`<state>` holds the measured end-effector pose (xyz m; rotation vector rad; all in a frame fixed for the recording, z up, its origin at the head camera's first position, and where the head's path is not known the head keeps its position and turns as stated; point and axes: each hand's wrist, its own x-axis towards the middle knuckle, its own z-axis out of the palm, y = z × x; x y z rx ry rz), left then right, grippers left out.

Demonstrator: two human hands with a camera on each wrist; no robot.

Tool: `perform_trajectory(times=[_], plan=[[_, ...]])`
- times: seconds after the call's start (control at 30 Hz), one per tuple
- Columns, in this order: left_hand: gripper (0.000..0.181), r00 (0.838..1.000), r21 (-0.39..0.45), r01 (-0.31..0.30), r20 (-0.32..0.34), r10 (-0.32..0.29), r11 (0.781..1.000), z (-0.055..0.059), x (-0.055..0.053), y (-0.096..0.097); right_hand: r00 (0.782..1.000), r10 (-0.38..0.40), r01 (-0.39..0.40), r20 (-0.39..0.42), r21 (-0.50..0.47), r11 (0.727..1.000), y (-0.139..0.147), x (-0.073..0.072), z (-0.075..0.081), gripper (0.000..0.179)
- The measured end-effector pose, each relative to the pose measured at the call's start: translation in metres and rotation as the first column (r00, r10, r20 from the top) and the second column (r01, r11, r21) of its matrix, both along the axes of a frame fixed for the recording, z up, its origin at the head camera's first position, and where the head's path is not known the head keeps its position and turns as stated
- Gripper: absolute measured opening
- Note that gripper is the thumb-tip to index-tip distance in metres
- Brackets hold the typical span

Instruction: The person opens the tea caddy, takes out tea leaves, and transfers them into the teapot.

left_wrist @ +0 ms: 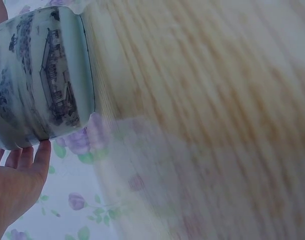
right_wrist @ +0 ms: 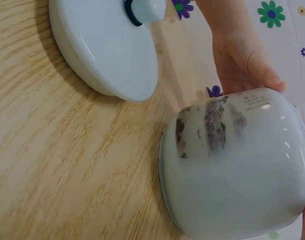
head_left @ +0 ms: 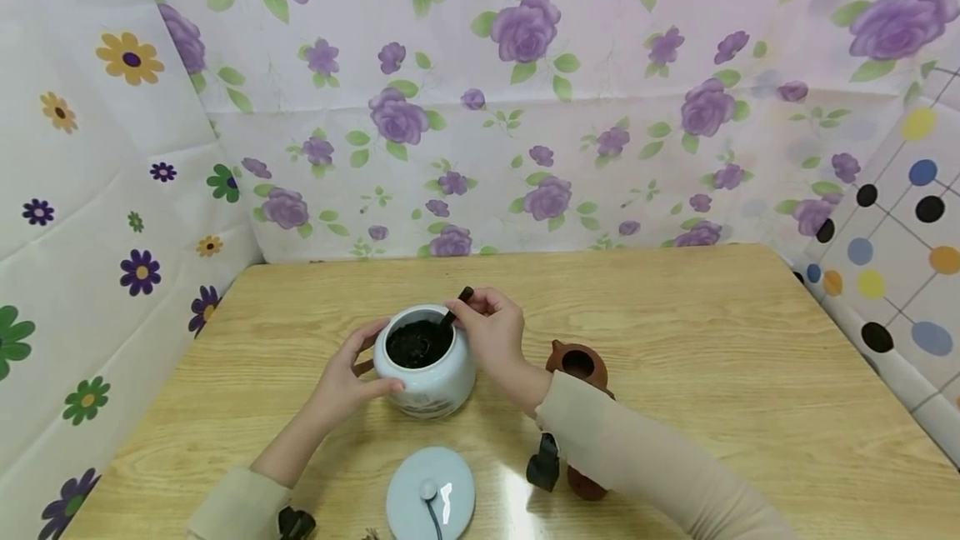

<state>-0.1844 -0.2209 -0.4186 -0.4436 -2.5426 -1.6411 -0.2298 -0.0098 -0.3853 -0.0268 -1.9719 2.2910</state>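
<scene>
A white lidless ceramic jar (head_left: 435, 394) with a painted landscape stands on the wooden table, holding dark loose contents (head_left: 412, 344) that look like tea leaves. My left hand (head_left: 348, 377) grips its left side, thumb at the front and fingers farther back; in the left wrist view those fingers (left_wrist: 41, 160) touch the painted wall. At the jar's right rim, my right hand (head_left: 495, 332) pinches a slim dark scoop (head_left: 448, 319). Its lower end dips into the dark contents, so its shape there is hidden. Only a sliver of the right hand shows in the right wrist view.
The jar's round lid (head_left: 405, 498), with a knob and dark cord, lies in front of the jar. A small reddish-brown clay teapot (head_left: 596, 365) sits beside the right forearm. Another brown piece (head_left: 587, 486) is partly hidden under that sleeve. Floral cloth (head_left: 480, 165) hangs behind the table.
</scene>
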Motion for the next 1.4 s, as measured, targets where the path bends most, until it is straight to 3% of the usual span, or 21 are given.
perform_trajectory(times=[0.33,0.8,1.4], plan=[[0.079,1.0,-0.008,-0.005,-0.004,0.004,1.0,-0.001,-0.001,-0.001,1.0,-0.004,0.007,0.026,-0.127,0.992,0.001,-0.001,0.001,0.013],[0.079,1.0,-0.003,-0.004,-0.018,0.004,1.0,-0.002,-0.002,-0.002,0.994,-0.027,0.048,0.102,-0.213,0.976,0.006,-0.001,0.005,0.012],[0.079,1.0,0.004,-0.001,0.001,0.001,1.0,-0.003,-0.001,-0.001,0.993,-0.056,0.077,0.101,-0.216,0.973,0.017,0.0,0.015,0.012]])
